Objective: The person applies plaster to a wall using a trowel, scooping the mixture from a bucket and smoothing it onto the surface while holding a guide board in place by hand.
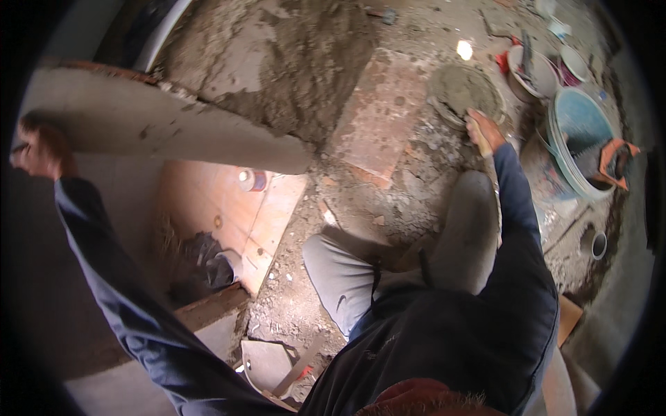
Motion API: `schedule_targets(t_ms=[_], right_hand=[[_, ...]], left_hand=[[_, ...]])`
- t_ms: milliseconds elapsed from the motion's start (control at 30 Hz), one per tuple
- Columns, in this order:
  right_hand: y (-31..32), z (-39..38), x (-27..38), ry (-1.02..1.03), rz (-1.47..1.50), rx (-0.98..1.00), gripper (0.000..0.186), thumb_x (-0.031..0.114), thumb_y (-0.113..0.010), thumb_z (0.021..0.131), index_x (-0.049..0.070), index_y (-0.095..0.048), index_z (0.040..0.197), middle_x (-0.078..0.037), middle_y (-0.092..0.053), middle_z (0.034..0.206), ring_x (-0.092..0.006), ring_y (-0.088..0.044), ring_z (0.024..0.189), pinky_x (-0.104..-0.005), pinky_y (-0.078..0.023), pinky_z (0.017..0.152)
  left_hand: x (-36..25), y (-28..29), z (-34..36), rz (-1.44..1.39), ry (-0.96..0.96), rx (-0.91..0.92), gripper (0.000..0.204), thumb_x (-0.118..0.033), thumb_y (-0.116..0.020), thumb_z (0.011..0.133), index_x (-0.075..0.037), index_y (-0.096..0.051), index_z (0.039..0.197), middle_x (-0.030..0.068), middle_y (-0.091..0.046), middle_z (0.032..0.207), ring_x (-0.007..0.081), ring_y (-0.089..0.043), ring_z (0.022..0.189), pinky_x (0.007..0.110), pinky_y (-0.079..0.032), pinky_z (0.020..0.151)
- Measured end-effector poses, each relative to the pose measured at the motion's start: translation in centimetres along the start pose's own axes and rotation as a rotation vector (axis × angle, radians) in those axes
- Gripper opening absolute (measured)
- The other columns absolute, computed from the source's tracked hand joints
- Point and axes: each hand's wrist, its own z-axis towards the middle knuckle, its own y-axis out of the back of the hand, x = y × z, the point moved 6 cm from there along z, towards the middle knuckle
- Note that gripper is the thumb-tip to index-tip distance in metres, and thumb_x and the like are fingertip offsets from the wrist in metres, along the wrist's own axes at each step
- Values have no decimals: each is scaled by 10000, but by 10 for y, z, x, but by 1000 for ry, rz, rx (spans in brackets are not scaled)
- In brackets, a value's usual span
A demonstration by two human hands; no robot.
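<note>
My right hand point(488, 130) is closed at the near rim of a round tub of wet grey mortar point(463, 90). From its fingers a long pale strip point(497, 201), wooden-looking, runs back along my forearm. At the far left, my left hand point(48, 151) is beside the end of a smooth grey plastered ledge point(180, 128). Its fingers are curled, and what they hold, if anything, is too dark to make out. The ledge stretches from there toward the middle, its rounded end close to a flat reddish slab point(381, 114).
Heaped wet mortar point(305, 62) lies beyond the ledge. A plywood board point(257, 222) carries a small can point(251, 179). On the right stand a blue bucket point(583, 118) with tools and a white bucket point(533, 78). A grey sheet piece point(267, 364) lies near me amid rubble.
</note>
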Motion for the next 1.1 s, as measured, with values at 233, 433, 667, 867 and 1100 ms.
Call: schedule_targets(t_ms=[233,433,667,867,1100], right_hand=[[3,-37,-2,72,-206,-153,338,441,-651,959,118,-573,1022,3,-538,639,-107,-472,444,-277,-398,389],[-152,-90,-14,-91,188,254,370,484,-579,989,124,-613,1066,54,-476,680,-48,-429,482,-238,-382,394],[-357,-196,31,189,761,706,459,416,-523,1006,21,-549,1238,-5,-508,767,-68,-461,514,-242,-432,426],[-381,-259,108,1098,499,176,409,183,-562,1014,-61,-410,1305,-70,-545,807,-126,-552,577,-289,-482,492],[-412,-218,112,1184,504,-630,359,84,-612,961,-27,-428,1248,-71,-555,901,-149,-580,687,-300,-519,618]], left_hand=[[-73,20,-28,-237,137,20,783,-460,-611,964,37,-307,1488,236,-649,1251,351,-647,1140,400,-486,1012],[-76,23,-31,-205,226,59,781,-463,-584,980,-5,-256,1521,214,-653,1266,362,-637,1170,406,-485,1014],[-79,29,-26,-250,257,101,788,-452,-521,1013,19,-177,1544,247,-615,1317,393,-587,1240,427,-446,1058],[-79,30,-33,-301,302,152,810,-451,-528,1009,14,-158,1560,280,-590,1335,414,-559,1277,435,-417,1093],[-81,28,-26,-305,255,106,800,-457,-528,1008,-7,-169,1564,282,-586,1341,419,-556,1279,438,-417,1093]])
